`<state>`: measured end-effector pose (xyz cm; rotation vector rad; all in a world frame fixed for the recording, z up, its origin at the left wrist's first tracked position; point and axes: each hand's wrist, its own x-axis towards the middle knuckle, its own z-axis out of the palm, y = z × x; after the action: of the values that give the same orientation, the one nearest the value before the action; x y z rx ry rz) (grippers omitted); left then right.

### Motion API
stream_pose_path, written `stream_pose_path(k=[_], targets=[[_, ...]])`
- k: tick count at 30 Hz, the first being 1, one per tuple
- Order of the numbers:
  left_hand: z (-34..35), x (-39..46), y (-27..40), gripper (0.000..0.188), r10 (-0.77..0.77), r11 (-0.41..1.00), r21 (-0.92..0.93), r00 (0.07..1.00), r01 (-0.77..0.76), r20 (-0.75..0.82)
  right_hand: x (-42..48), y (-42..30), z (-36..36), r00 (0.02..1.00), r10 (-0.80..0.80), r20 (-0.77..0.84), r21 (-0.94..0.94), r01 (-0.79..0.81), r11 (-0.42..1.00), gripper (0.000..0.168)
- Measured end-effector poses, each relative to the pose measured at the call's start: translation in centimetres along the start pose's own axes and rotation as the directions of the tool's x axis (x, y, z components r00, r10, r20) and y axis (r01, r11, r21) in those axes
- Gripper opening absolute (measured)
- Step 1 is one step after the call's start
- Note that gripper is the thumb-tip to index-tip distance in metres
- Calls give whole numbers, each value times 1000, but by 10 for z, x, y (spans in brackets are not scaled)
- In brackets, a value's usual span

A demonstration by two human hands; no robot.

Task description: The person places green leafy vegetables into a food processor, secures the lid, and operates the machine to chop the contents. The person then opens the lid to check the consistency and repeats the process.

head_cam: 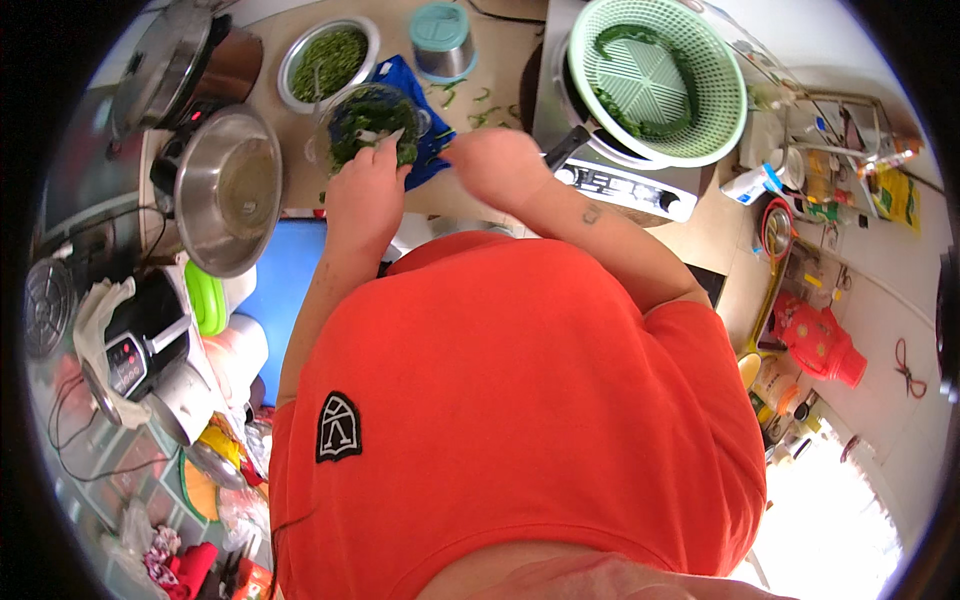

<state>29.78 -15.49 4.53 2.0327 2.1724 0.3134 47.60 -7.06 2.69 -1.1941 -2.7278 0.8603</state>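
A clear bowl holding dark green chopped leaves stands near the counter's front edge, partly over a blue packet. My left hand reaches over its near rim, fingertips at a small whitish piece among the leaves; whether they grip it is unclear. Right of the bowl, my right hand is blurred and curled above the counter; what its fingers hold, if anything, cannot be made out. Behind the bowl sits a metal bowl of finely cut green pieces with a utensil in it.
A steel container with a teal lid stands behind, near scattered green bits. At right, a green colander with leaves rests above an induction cooker. A tilted steel basin and a cooker are at left.
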Motion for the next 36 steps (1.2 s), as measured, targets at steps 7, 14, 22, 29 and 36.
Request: stream_pose_path(k=[7,14,22,29,36], targets=[[0,-2,-45,49,-33,995,-98,999,31,-17,39,55,17,984,168,60,-295,-143,945,35],[1,-9,-41,66,149,842,-527,988,-114,26,44,-12,7,982,-183,38,677,110,728,57],[24,-9,-60,17,130,981,-153,990,-121,54,50,-40,25,984,-172,-51,446,176,878,24],[40,4,-81,20,-84,991,-89,989,95,121,69,-58,51,966,-134,-222,129,165,978,29],[13,30,-94,43,-414,908,88,845,410,338,95,-45,43,964,-57,-259,-59,44,997,37]])
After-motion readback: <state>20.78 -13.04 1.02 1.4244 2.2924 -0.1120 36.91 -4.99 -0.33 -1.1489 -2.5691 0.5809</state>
